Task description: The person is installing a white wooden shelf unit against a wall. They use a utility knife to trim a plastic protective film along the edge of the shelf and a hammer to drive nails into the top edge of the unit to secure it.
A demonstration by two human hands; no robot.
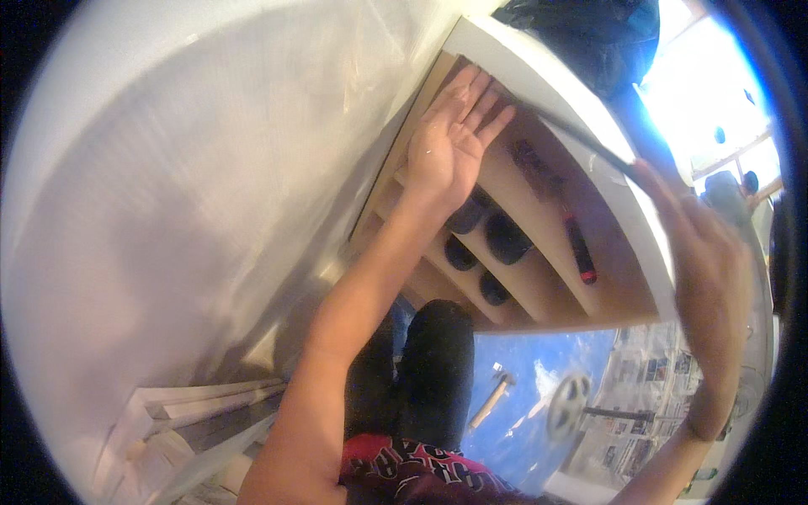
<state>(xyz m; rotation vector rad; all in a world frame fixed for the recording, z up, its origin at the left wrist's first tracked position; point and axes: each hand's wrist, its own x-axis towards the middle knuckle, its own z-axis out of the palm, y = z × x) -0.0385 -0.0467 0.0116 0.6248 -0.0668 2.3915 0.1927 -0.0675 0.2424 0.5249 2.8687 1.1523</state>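
My left hand is raised with its palm up and fingers spread, just under the top edge of a shelf unit, and nothing shows in it. Higher on the right side, my right hand, somewhat blurred, is closed around one end of a thin dark strip. That strip runs along the unit's white edge toward my left fingertips. Whether its far end touches the left hand I cannot tell. Inside the unit lies a black tool with a red end.
Several dark rounded items sit on the lower shelves. A black bag rests on top. Below are a hammer on a blue sheet, a grey round plate with a bar, and newspapers. A pale wall fills the left.
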